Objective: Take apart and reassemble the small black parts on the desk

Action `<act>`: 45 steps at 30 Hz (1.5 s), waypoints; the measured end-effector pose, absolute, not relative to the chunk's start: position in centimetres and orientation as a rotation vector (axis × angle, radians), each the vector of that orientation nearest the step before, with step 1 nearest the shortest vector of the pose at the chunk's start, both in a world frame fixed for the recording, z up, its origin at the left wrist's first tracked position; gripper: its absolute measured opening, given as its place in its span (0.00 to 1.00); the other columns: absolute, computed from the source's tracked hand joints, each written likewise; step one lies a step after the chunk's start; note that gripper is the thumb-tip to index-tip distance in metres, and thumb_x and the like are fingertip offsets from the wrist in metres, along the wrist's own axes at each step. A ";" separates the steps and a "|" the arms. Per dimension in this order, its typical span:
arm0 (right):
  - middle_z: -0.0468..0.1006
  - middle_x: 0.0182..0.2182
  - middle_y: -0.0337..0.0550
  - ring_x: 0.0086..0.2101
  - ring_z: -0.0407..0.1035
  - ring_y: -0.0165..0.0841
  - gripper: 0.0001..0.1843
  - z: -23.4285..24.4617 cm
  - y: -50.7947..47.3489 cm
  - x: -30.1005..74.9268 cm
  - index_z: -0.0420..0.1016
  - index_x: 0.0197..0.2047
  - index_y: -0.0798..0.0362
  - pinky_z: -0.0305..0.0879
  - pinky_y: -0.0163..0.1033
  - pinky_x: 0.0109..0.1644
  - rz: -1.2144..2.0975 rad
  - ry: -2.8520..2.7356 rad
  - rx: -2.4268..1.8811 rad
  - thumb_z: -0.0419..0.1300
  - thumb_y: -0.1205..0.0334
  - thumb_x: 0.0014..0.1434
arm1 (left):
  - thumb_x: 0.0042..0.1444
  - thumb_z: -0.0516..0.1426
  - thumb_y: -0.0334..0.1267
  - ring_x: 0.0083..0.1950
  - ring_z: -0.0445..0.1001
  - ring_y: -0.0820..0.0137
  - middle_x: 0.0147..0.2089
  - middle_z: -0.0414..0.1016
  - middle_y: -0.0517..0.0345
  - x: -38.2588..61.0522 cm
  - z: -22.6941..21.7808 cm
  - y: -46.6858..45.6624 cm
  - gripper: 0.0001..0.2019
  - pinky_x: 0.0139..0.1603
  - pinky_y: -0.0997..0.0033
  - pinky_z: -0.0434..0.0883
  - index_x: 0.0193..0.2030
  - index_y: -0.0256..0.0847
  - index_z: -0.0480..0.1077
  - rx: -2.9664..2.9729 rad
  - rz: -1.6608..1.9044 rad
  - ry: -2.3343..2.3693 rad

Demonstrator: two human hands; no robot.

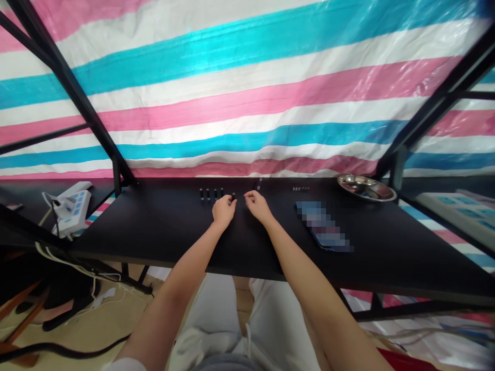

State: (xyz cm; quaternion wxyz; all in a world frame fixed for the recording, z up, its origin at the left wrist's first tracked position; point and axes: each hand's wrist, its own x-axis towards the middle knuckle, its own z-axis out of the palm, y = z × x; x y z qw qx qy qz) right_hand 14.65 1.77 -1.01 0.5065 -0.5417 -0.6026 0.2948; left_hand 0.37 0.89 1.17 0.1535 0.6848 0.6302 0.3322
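Note:
My left hand (pixel 224 210) is closed in a pinch around a small black cylinder (pixel 233 196), which stands upright at the fingertips. Just left of it is a row of several similar black cylinders (pixel 208 195) with pale ends. My right hand (pixel 257 206) is a short gap to the right, thumb and fingers pinched together; anything between them is too small to make out. Behind the right hand, a small tube with a clear-looking lower part (pixel 259 184) is at the back of the black table (pixel 247 247).
Several tiny silvery pieces (pixel 300 188) lie in a row at the back right. A blurred-out phone-like object (pixel 323 226) is nearer, and a round metal plate (pixel 366 187) is at the far right. Power strips (pixel 75 211) lie on the left table. Striped sheeting (pixel 247 103) hangs behind.

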 end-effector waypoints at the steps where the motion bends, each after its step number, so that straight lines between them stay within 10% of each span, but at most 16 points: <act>1: 0.66 0.17 0.34 0.19 0.58 0.28 0.07 -1.1 1.8 14.7 0.64 0.32 0.51 0.56 0.35 0.27 0.688 -1.456 -1.318 0.51 0.59 0.50 | 0.54 0.55 0.41 0.35 0.72 0.69 0.32 0.76 0.58 0.5 1.2 1.1 0.10 0.36 0.73 0.64 0.41 0.43 0.73 1.975 0.920 1.838; 27: 0.75 0.31 0.45 0.34 0.67 0.36 0.11 -0.7 1.4 15.0 0.69 0.40 0.52 0.59 0.41 0.41 0.309 -1.557 -1.677 0.48 0.63 0.55 | 0.56 0.52 0.45 0.42 0.74 0.62 0.41 0.76 0.49 0.5 1.0 2.9 0.13 0.41 0.67 0.68 0.42 0.43 0.74 2.021 0.590 2.119; 37: 0.55 0.60 0.54 0.60 0.45 0.48 0.24 -1.2 1.3 15.2 0.63 0.58 0.48 0.42 0.60 0.58 0.149 -1.590 -2.132 0.46 0.55 0.60 | 0.55 0.53 0.47 0.42 0.74 0.62 0.40 0.76 0.50 0.3 1.8 2.0 0.15 0.41 0.69 0.68 0.41 0.42 0.75 2.008 0.555 2.121; 45: 0.46 0.65 0.49 0.63 0.35 0.52 0.30 -1.5 3.0 15.4 0.51 0.65 0.42 0.28 0.65 0.59 0.317 -1.718 -2.211 0.37 0.46 0.62 | 0.56 0.52 0.48 0.35 0.73 0.69 0.30 0.75 0.58 -0.8 2.0 0.1 0.13 0.36 0.73 0.65 0.35 0.44 0.74 1.946 0.847 1.942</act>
